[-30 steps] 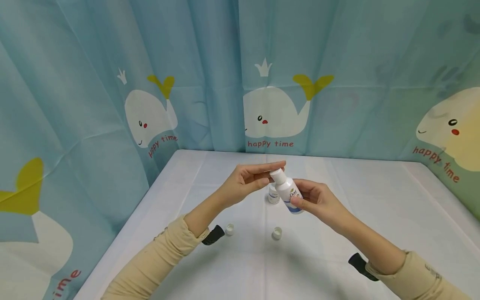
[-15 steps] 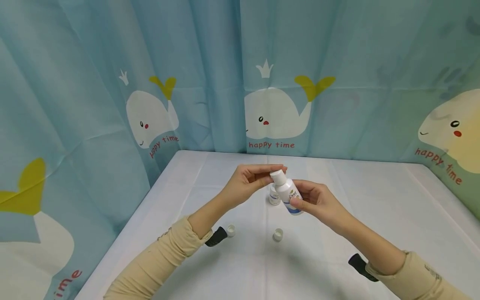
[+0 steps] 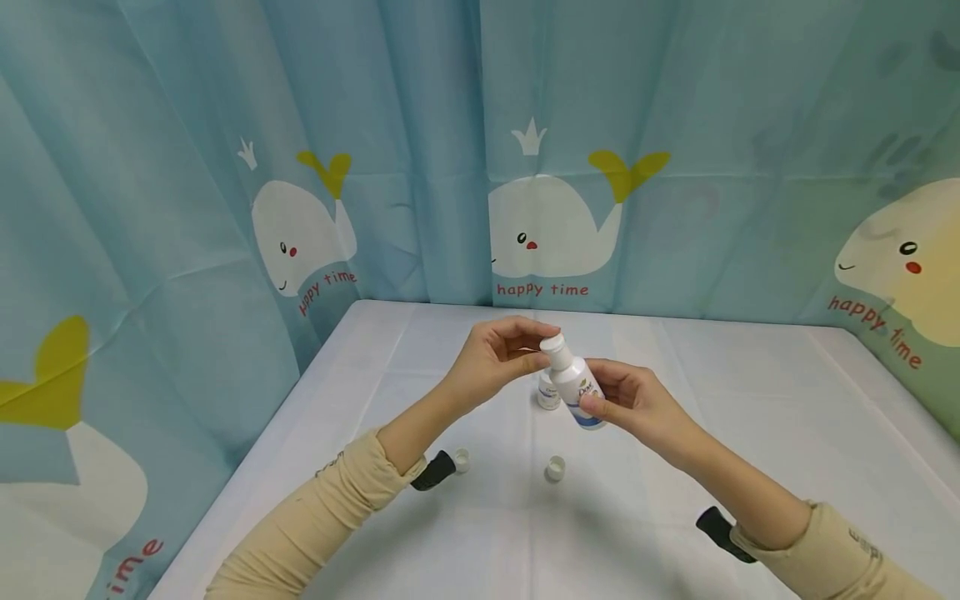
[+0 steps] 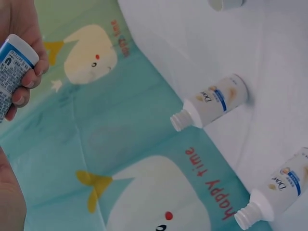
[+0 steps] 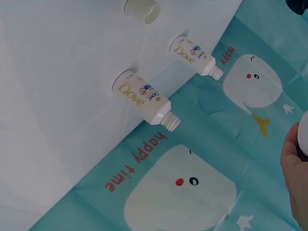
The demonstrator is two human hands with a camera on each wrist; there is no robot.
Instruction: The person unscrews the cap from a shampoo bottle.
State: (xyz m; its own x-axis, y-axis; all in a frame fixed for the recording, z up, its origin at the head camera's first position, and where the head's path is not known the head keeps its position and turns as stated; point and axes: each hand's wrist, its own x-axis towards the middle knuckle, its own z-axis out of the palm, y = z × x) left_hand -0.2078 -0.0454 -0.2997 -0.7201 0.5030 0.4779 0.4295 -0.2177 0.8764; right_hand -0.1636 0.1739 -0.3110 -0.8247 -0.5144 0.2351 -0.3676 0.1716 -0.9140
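Observation:
My right hand [image 3: 637,402] grips a white Dove bottle [image 3: 587,386] by its body, tilted with its top toward the left, above the table. At that top, my left hand [image 3: 491,360] pinches the white cap [image 3: 556,351] between thumb and bent fingers. Seen from the left wrist, the held bottle [image 4: 17,67] shows its printed back and blue band at the left edge. Two more Dove bottles, one nearer [image 5: 142,98] and one farther [image 5: 195,57] in the right wrist view, stand uncapped on the table with bare threaded necks. In the head view, one standing bottle [image 3: 548,393] is partly hidden behind the held bottle.
Two loose white caps lie on the white table [image 3: 630,517]: one by the left cuff [image 3: 461,460], the other near the middle [image 3: 555,468]. A blue curtain [image 3: 420,150] with whale prints hangs along the back and sides.
The left fingers, stretched straight over the cap a second ago, have bent and drawn back around it. The right hand and the bottle have stayed almost still.

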